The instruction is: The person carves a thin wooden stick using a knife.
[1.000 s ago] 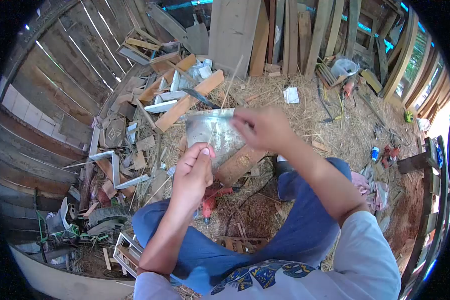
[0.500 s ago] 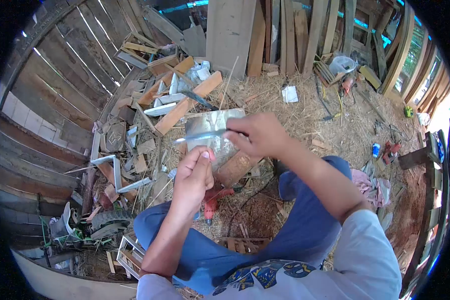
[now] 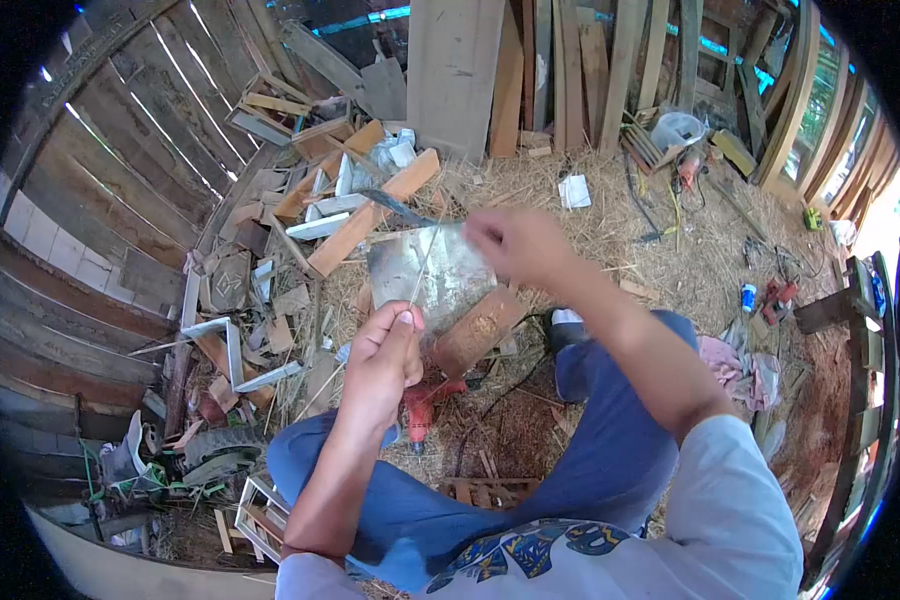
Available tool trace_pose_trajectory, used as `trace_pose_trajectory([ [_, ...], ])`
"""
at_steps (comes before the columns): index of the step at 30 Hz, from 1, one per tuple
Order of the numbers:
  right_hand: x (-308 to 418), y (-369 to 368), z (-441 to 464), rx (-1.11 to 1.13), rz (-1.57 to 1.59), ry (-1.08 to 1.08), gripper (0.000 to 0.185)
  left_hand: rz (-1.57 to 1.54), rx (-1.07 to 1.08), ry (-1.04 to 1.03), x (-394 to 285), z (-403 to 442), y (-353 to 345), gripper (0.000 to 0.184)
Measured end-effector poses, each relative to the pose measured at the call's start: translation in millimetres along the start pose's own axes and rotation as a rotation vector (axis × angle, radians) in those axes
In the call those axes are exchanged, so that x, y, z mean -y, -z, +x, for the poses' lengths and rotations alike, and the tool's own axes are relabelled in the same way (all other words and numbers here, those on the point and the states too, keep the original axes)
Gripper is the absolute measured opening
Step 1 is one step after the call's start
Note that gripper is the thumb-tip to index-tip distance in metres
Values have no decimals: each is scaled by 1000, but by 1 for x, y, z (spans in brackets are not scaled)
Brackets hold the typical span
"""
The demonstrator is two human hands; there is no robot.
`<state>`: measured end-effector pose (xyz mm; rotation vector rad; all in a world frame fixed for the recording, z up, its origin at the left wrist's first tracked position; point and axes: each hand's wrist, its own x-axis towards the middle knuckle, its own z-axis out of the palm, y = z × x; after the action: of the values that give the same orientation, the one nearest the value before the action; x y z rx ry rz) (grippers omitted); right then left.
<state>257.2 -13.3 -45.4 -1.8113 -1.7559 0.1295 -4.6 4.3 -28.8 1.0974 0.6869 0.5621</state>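
Observation:
My left hand [image 3: 382,345] is closed in a pinch on a thin wooden stick [image 3: 427,262], which slants up past the fingers and shows again below the hand. My right hand [image 3: 525,245], smeared by motion, is closed on the handle of a knife; its dark blade [image 3: 410,211] points up and left, apart from the stick. Under both hands lies a shiny, scuffed flat sheet [image 3: 390,262]. A short wooden block [image 3: 478,328] sits against its near edge, between my legs. Just below my left hand is a red power drill [image 3: 419,412].
Scrap boards and a long plank [image 3: 375,212] are heaped ahead on the left. A white frame piece [image 3: 235,350] lies nearer. Straw covers the floor. Boards lean on the back wall. A blue can [image 3: 748,297] and pink cloth [image 3: 735,365] lie to the right.
My right hand has moved slightly up and right, taking the knife off the stick near my left fingers. The left hand has stayed nearly in place with the stick.

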Motion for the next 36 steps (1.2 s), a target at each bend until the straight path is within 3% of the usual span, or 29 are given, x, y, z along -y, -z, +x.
trace_pose_trajectory([
  [1,-20,-4,11,-46,-12,-151,32,-4,-16,16,1,2,1,17],
  [2,-45,-8,22,-54,-17,-147,32,-3,-12,7,2,1,0,17],
  [4,-75,-7,38,-226,506,-246,39,-149,16,152,5,0,-1,16],
  [5,-75,-7,37,-222,502,-241,39,-155,15,147,7,1,0,16],
  [7,-31,11,30,-217,870,-678,37,-307,156,233,11,3,1,14],
  [8,-23,11,27,-213,865,-683,37,-314,156,237,12,4,2,14],
  [10,-14,11,22,-140,1190,-665,26,-418,295,272,12,6,4,13],
  [13,-11,8,19,-153,1232,-560,22,-499,358,324,13,8,5,11],
  [25,-11,17,17,-185,1143,-493,17,-577,442,438,17,12,4,13],
  [36,-2,25,17,-196,1219,-418,18,-457,401,389,14,9,-3,15],
])
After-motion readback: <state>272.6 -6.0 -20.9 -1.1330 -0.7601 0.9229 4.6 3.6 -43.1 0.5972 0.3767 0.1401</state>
